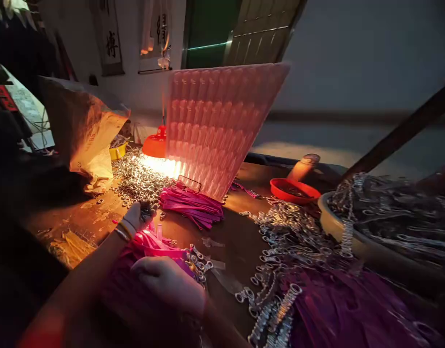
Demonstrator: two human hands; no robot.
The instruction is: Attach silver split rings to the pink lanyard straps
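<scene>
Dim overall; warm glare under red lamp (154, 146); lower left deeply shadowed.

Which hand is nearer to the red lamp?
Left. The left hand is in front of the red lamp, by the metal pieces; the right hand is lower in view, farther from it.

The left wall scroll (107, 29) bears a black character (112, 44), 博; the marks on the second scroll (153, 36) are too unclear to read
</scene>
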